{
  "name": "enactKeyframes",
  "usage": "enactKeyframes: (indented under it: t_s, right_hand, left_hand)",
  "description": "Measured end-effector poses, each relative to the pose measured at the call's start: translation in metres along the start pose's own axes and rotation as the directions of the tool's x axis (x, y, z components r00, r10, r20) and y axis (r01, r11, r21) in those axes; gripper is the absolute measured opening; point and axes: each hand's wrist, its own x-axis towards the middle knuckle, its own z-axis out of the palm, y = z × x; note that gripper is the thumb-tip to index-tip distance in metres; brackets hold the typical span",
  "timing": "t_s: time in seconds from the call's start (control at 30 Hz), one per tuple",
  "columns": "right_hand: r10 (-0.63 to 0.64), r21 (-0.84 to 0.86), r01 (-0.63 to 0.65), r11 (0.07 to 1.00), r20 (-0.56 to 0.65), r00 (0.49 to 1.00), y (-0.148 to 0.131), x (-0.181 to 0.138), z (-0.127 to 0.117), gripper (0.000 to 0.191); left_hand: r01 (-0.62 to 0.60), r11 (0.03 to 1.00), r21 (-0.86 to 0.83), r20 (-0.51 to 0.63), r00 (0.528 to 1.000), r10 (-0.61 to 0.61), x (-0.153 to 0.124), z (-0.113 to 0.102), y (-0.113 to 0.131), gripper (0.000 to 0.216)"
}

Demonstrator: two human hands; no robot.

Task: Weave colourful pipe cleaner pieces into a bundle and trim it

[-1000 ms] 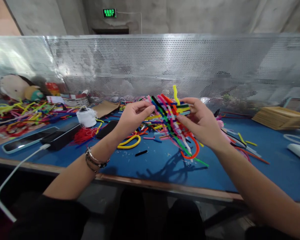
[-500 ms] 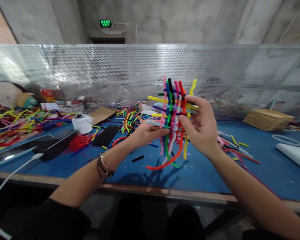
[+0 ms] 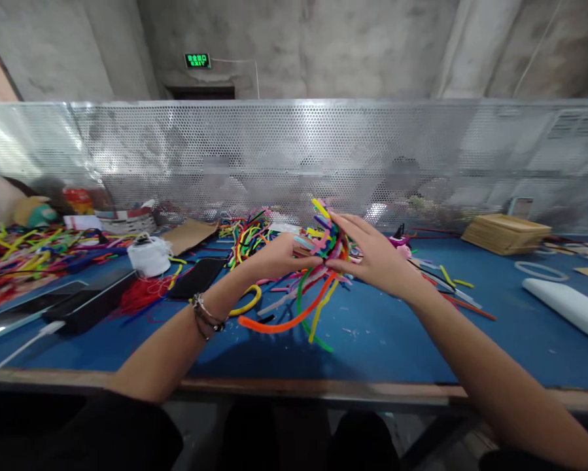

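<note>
A woven mat of coloured pipe cleaners is held above the blue table, now tilted nearly flat so I see it edge-on. My left hand, with bracelets at the wrist, pinches its left side. My right hand grips its right side, fingers laid over the top. Long orange, green and yellow ends trail down toward the table.
Loose pipe cleaners lie behind my hands and in a big heap at the left. A white thread spool, a black phone, a charging phone with a black box, stacked wooden sheets and a perforated metal screen surround the space.
The woven mat was turned upright half a second ago and is now laid back toward flat and lowered. Both hands kept hold of it; the view rose slightly.
</note>
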Motion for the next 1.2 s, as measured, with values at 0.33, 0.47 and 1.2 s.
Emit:
enactKeyframes:
  t_s: [0.33,0.47,1.2]
  right_hand:
    - [0.34,0.5,-0.375,0.781,0.164,0.926,0.013,-0.006,0.02,0.038]
    - [0.478,0.718,-0.481,0.503,0.232,0.847,0.017,-0.011,0.027,0.028]
    - [0.467,0.712,-0.425,0.559,0.153,0.871,0.005,-0.018,0.052,0.031]
  left_hand:
    - [-0.003,0.977,0.215,0.129,0.991,-0.025,0.024,-0.015,-0.002,0.021]
    - [0.052,0.978,0.203,-0.01,0.999,-0.051,0.019,-0.026,-0.008,0.028]
    - [0.374,0.834,-0.405,0.164,0.927,-0.336,0.001,0.009,-0.021,0.022]
